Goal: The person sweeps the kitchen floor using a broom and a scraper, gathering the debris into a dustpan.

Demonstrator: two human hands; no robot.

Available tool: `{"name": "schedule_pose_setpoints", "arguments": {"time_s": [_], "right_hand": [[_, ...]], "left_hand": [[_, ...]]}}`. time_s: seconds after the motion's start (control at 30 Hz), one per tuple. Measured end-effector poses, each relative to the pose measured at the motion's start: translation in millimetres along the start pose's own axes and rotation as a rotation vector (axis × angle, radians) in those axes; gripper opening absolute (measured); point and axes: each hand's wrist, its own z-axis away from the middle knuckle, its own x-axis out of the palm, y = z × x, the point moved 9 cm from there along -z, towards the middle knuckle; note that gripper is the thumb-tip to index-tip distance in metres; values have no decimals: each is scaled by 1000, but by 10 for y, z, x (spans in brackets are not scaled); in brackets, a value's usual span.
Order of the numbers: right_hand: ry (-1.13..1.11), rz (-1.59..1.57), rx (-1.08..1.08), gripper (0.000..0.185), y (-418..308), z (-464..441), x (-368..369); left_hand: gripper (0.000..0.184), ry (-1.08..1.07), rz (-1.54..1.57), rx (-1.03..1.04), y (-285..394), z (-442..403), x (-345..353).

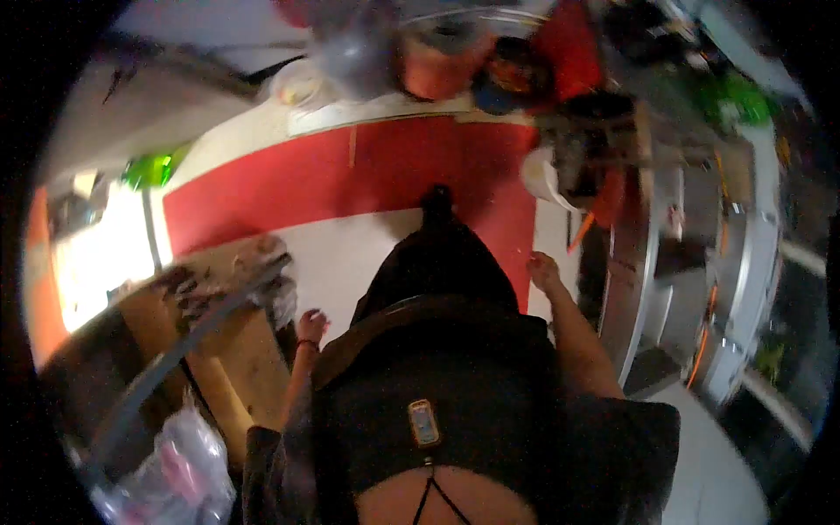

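Observation:
My left hand [312, 325] hangs low beside my dark clothing, near a cardboard box [254, 359]. Its fingers look loosely bent and a little apart, and I see nothing in them. On the other side, my right hand [544, 269] hangs over the edge of a red floor strip [350, 179], fingers relaxed and apparently holding nothing. Ahead of that hand is a white tub-like container [541, 178]. Blur hides the fine detail of both hands.
A reddish pot [444, 66] and a pale rounded bundle [354, 52] stand ahead. Metal shelving [669, 254] runs along the right. A clear plastic bag [188, 464] lies at lower left, below a grey bar [166, 372]. A green object [149, 171] sits at far left.

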Motion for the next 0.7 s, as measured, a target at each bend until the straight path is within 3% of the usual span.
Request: {"name": "schedule_pose_setpoints", "arguments": {"time_s": [0.03, 0.07, 0.1, 0.13, 0.17, 0.2, 0.33, 0.37, 0.43, 0.57, 0.63, 0.67, 0.7], "right_hand": [[145, 339, -183, 32, -197, -78, -59], [214, 857, -471, 33, -368, -184, 260], [202, 857, -416, 33, -328, -569, 250], [153, 770, -307, 34, -275, -734, 190], [109, 682, -201, 35, -192, -916, 110], [66, 594, -103, 36, -153, -1011, 51], [-75, 350, 271, 40, -196, -2025, 31], [351, 284, 336, 37, -262, -2361, -325], [335, 423, 505, 30, -264, -3136, -286], [579, 699, 376, 27, -207, -4575, 79], [683, 866, 261, 25, -294, -5251, 356], [686, 889, 238, 25, -206, -5606, 514], [519, 862, 371, 24, 30, -5909, 834]], "left_hand": [[30, -39, 203, 63, 191, 138, 117], [30, -295, 527, 8, -185, -329, 161], [29, -101, 261, 69, 457, -48, 154], [29, -73, 273, 59, 705, 37, 252], [28, -72, 195, 179, 986, 50, 265], [28, -76, 111, 302, 1179, 102, 260], [28, 32, 149, 290, 1554, 109, -131], [27, 74, 102, 215, 1666, 141, -265], [27, 165, -2, 128, 1664, 174, -534], [26, 249, -16, -39, 1560, 94, -1032], [26, 350, 141, 69, 1564, 53, -1181], [26, 338, 153, 40, 1544, -86, -1296], [29, 322, 214, 66, 1572, -196, -1355]]}}
